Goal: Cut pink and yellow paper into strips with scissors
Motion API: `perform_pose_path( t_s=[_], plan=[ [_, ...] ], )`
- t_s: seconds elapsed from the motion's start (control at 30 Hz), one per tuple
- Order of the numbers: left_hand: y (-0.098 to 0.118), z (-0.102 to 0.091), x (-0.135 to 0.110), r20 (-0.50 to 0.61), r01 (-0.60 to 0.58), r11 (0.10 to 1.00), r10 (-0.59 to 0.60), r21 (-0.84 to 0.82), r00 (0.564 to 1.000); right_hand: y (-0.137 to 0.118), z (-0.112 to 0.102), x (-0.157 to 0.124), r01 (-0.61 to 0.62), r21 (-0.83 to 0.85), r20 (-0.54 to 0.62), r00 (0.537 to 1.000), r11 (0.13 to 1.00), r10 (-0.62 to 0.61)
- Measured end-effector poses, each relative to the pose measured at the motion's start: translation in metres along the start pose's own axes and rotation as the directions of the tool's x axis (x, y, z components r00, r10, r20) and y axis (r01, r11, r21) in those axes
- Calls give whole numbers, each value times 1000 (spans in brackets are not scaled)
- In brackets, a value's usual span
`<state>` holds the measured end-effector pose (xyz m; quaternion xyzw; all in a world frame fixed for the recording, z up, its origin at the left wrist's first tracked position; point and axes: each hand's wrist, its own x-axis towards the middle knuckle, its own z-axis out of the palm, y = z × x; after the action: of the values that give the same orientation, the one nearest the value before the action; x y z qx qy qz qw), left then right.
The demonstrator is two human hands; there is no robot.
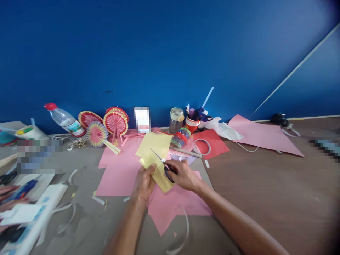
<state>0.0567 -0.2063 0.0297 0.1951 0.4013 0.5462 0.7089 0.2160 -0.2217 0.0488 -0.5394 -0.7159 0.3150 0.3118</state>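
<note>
In my left hand (145, 182) is a sheet of yellow paper (160, 179), pinched with the thumb on top. My right hand (183, 173) grips a pair of scissors (168, 173) by its black handles. The scissor blades point up and left over the yellow paper; whether they touch it I cannot tell. Another yellow sheet (154, 142) lies flat just beyond. Below my hands, pink paper sheets (117, 180) are spread on the table, one with a pointed corner toward me.
Rolls of coloured tape (182, 137), a glass jar (176, 120) and a red cup of tools (191, 124) stand behind. Paper fans (115, 122) and a tilted bottle (66, 122) are at left. A white power strip (39, 216) lies near left, beside another person's hand (10, 196).
</note>
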Motion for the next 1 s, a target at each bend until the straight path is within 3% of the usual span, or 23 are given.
perform_pose_path(
  t_s=[0.4, 0.87, 0.93, 1.0],
  plan=[
    [0, 0, -1, 5, -6, 1000, 6, -2, 1000, 0, 2, 0, 2, -11, 4, 1000, 1000, -2],
    [0, 0, -1, -5, 3, 1000, -3, -24, 1000, 9, 4, 0, -13, 89, -22, 1000, 996, 15],
    [1, 1, -1, -37, 2, 998, -4, -56, 999, 13, -3, 3, -42, 32, -76, 996, 999, 44],
    [2, 1, 0, -67, -1, 995, -5, -99, 998, 19, -15, 5, -49, -128, -140, 990, 991, 31]
  ],
)
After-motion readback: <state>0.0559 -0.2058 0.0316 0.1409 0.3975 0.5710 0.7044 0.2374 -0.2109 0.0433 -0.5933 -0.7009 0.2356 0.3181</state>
